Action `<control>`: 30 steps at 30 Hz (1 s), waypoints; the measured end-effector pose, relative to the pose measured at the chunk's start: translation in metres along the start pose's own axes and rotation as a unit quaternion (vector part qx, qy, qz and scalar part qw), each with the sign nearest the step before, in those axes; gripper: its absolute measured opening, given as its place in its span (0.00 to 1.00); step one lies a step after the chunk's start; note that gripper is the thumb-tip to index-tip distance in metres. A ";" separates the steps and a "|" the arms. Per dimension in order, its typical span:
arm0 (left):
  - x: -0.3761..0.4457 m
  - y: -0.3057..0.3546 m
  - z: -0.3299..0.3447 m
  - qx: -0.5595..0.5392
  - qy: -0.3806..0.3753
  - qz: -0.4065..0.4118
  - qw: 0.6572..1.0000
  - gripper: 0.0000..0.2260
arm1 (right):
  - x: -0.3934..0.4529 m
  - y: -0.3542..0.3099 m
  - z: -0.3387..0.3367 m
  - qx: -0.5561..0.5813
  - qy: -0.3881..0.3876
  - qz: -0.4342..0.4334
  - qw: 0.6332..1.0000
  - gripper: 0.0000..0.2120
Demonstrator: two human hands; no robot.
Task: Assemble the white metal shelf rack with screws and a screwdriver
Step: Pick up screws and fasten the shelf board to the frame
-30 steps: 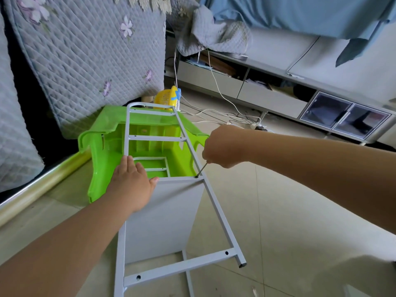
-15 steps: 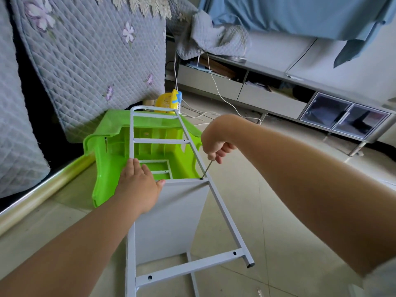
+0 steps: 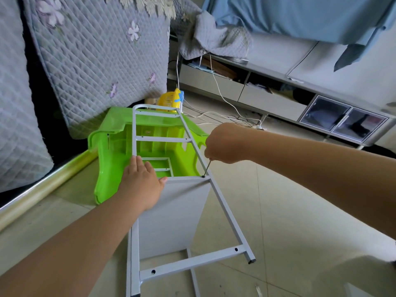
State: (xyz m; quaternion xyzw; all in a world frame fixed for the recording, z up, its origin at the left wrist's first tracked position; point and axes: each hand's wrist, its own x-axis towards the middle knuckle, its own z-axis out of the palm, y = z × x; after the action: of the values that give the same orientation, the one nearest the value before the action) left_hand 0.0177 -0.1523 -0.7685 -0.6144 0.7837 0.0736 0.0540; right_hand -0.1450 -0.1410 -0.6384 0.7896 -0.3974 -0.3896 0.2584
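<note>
You are driving a screw at mid-frame: your right hand (image 3: 227, 144) grips the screwdriver (image 3: 207, 168), its thin steel tip seated where the flat panel meets the side rail of the white metal shelf rack (image 3: 225, 206) — smooth painted tubing. Your left hand (image 3: 140, 185) presses flat, fingers straight. Next, likely keep the tip upright — 2 lower holes wait.

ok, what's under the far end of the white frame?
An upturned green plastic stool lies under the white frame, its ribbed hollow showing between the rungs. A second frame piece shows through the gap. Whatever lies below the shelf panel is covered.
</note>
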 end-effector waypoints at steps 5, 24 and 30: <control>0.001 0.002 0.000 0.010 0.001 -0.005 1.000 0.31 | 0.003 -0.003 -0.006 0.025 -0.033 0.024 0.999 0.09; 0.006 0.000 0.003 0.017 0.000 -0.010 1.000 0.31 | 0.026 0.004 -0.015 0.223 -0.225 0.085 0.945 0.14; 0.009 -0.001 0.006 0.019 0.001 -0.012 1.000 0.31 | 0.012 0.002 -0.011 0.163 -0.088 0.074 0.980 0.08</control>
State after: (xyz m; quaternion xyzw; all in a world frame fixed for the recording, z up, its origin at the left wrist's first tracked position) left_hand 0.0168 -0.1600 -0.7755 -0.6227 0.7775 0.0575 0.0659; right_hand -0.1323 -0.1507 -0.6362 0.7523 -0.5340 -0.3673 0.1182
